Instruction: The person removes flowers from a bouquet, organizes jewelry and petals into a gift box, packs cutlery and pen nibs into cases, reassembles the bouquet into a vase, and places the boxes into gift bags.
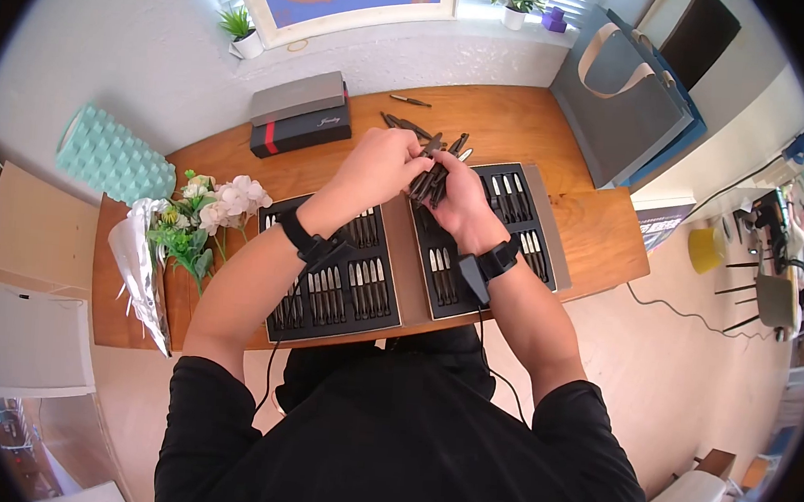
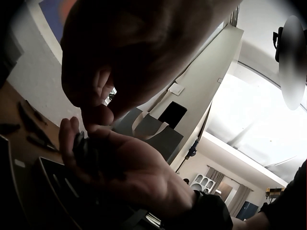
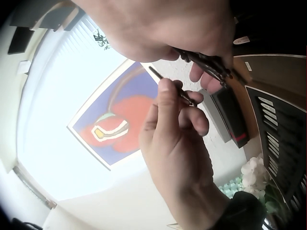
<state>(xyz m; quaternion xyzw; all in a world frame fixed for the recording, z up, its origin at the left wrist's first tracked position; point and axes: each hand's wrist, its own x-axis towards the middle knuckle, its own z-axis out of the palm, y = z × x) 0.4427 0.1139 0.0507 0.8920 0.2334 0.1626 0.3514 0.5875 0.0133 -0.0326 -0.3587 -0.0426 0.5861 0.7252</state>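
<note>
The person's hands meet above the far part of the open case (image 1: 402, 260). The head view shows the right hand (image 1: 464, 199) holding a bunch of dark knife-like pieces (image 1: 437, 181), but the back of the left hand (image 1: 378, 164) hides its own fingertips. The right wrist view shows them: that grip is narrow, thumb and fingers pinching a single slim piece (image 3: 157, 74). The left wrist view shows the right palm turned up, fingers curled round the bunch, too dark to count.

More pieces stand in rows in the case's dark trays. Beyond the case, on the worktop (image 1: 599, 229), lie loose pieces (image 1: 411, 100), with a black box (image 1: 310, 133) with a red band farther left. Flowers (image 1: 237, 204) and silver wrapping (image 1: 141, 256) lie left of the case; a teal studded object (image 1: 118, 156) stands behind them. A large grey bag (image 1: 621, 112) stands beyond the case's right side. Both forearms cover parts of the trays from the head view.
</note>
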